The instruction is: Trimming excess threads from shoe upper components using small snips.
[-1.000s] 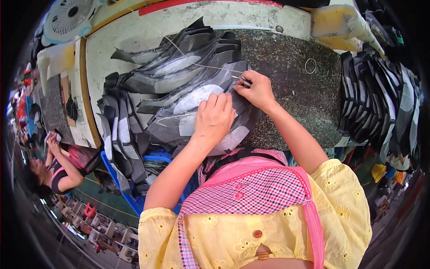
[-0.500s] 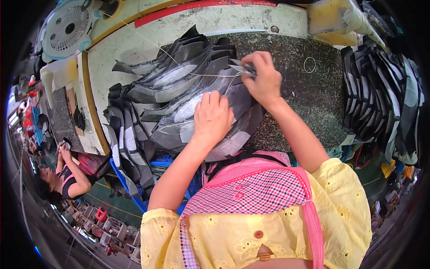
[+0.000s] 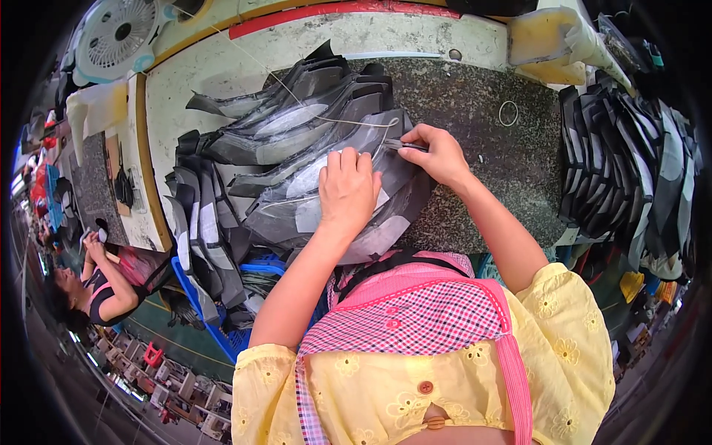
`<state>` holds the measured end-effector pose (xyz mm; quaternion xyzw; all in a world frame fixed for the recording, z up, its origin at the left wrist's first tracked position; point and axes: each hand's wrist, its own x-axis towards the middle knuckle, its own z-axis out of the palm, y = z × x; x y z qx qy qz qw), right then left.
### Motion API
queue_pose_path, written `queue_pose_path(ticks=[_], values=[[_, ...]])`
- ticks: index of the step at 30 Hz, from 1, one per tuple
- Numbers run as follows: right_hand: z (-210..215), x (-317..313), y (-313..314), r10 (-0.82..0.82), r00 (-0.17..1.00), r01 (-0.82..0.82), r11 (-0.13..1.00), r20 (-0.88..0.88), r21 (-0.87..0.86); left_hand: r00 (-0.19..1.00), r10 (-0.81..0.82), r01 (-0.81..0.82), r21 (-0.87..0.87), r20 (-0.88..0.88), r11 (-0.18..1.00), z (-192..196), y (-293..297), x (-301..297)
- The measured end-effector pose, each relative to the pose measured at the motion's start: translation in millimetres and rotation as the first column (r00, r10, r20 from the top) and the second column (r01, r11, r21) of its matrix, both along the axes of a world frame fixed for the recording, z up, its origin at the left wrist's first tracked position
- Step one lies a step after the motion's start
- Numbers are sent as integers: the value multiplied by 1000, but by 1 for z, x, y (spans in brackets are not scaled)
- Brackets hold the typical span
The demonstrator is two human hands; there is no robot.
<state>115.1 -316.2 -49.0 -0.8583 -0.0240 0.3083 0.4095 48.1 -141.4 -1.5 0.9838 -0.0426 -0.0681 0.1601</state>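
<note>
Dark grey curved shoe-upper-like pieces [image 3: 319,176] with pale grey patches lie fanned in a pile at the middle of the table. On the nearest pieces rests my left hand [image 3: 347,191], its fingers laid over them and pressing down. My right hand [image 3: 439,157] is closed around small metal thread snips [image 3: 395,144], whose tips touch or almost touch the edge of a piece, just right of my left hand. A thin pale cord [image 3: 348,121] crosses the pile, with a small loop near the snips.
A dark speckled slab [image 3: 512,170] bears a pale ring [image 3: 508,113]. More grey pieces [image 3: 612,170] hang in a stack at the right, others [image 3: 208,215] at the left above a blue crate [image 3: 215,330]. A white fan [image 3: 119,37] stands at the far left. Another person [image 3: 104,285] works beyond.
My right hand has come down and nearer with the snips, turning them toward the piece's edge. The blades, seen apart before, now look closer together. My left hand has hardly moved.
</note>
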Motion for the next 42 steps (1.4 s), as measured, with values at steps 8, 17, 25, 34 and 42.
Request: queue_pose_path(ticks=[8,17,25,34,42], values=[[-21,3,2,-51,995,62,988,-81,144,1000,9,-8,-29,18,1000,-3,1,0],[-6,-19,16,199,956,-191,980,217,-58,988,-141,62,-672,-63,738,52,44,-34],[-23,-39,18,282,837,-238,959,468,-152,320,769,-269,-725,553,634,194,203,-70],[10,-21,84,231,836,-254,967,497,-22,734,656,-659,420,178,624,69,364,-96],[-2,14,49,125,979,-22,850,-162,527,985,32,-36,-21,-167,999,-19,103,-126]])
